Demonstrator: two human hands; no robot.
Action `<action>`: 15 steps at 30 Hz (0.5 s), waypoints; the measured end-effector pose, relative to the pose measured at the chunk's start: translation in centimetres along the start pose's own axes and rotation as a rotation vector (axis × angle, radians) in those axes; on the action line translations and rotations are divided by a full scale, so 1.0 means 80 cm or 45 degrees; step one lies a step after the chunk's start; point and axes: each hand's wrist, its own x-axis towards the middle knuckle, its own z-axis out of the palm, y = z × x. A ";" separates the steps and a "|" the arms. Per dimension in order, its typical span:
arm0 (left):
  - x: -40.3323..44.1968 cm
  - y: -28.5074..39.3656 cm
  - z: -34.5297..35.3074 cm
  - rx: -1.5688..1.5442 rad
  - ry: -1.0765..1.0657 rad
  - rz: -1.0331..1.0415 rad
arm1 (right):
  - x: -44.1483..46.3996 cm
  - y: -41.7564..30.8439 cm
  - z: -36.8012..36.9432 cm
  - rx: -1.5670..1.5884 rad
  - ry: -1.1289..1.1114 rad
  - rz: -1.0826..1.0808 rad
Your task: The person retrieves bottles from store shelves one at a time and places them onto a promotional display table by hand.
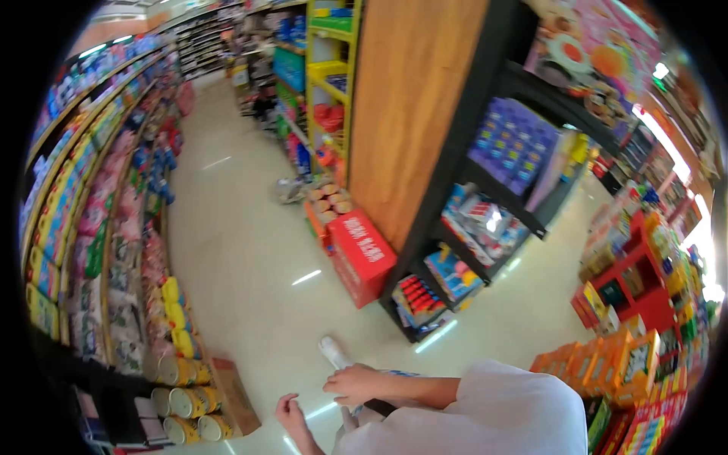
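My left hand [289, 412] is at the bottom centre, its fingers curled; nothing can be made out in it. Just to its right, my right hand [353, 384] reaches across my body with the fingers loosely extended and nothing visible in them. Beneath the right forearm shows a small dark object [381, 407], too unclear to name. A white shoe [332, 352] is on the floor above the hands. Neither hand touches the shelves.
Packed shelves [98, 227] line the left, with yellow cans [182, 402] low down. A red box [361, 254] stands by the wood-panelled shelf end [413, 98]. Orange boxes [607, 364] are stacked at the right. A pale floor aisle [227, 197] runs ahead.
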 end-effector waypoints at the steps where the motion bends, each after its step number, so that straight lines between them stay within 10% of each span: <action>1: 0.014 0.011 0.009 0.020 -0.057 0.014 | 0.015 0.018 0.002 0.003 -0.017 -0.058; 15: 0.267 0.231 0.129 0.297 -0.306 0.199 | 0.262 0.178 -0.164 0.107 0.155 -0.143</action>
